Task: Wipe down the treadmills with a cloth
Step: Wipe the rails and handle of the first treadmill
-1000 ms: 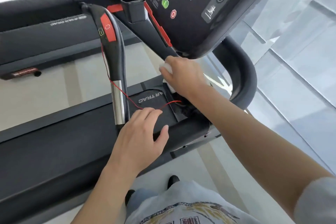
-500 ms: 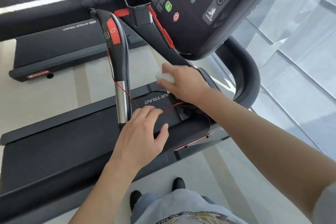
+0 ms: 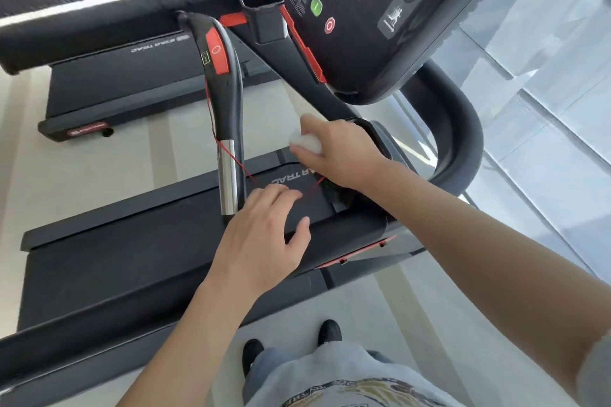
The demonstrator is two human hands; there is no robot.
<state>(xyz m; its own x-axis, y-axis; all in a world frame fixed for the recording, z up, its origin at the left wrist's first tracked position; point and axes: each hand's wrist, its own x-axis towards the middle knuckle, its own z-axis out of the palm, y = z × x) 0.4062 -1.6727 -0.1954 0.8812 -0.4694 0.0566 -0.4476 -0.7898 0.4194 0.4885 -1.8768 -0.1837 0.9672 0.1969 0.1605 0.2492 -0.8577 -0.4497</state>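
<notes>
A black treadmill (image 3: 139, 261) stretches across the view below me, its console (image 3: 373, 10) up at the top right. My right hand (image 3: 344, 152) grips a small white cloth (image 3: 305, 142) beside the sloping black upright under the console; whether the cloth touches it I cannot tell. My left hand (image 3: 264, 241) hovers with loosely spread fingers over the belt's front end, just right of the handle's chrome sensor bar (image 3: 228, 175), and holds nothing. A thin red safety cord (image 3: 238, 162) runs from the handle under my left fingertips.
The black and red inner handle (image 3: 218, 76) rises between my hands and the cup holder (image 3: 263, 10). A curved black side rail (image 3: 463, 139) lies to the right, by a glass wall (image 3: 545, 102). A second treadmill (image 3: 125, 76) stands behind. My shoes (image 3: 291, 344) are on the pale floor.
My right hand has slid the cloth up and left along the sloping upright. The view has pulled back a little. My left hand has stayed over the belt's front end.
</notes>
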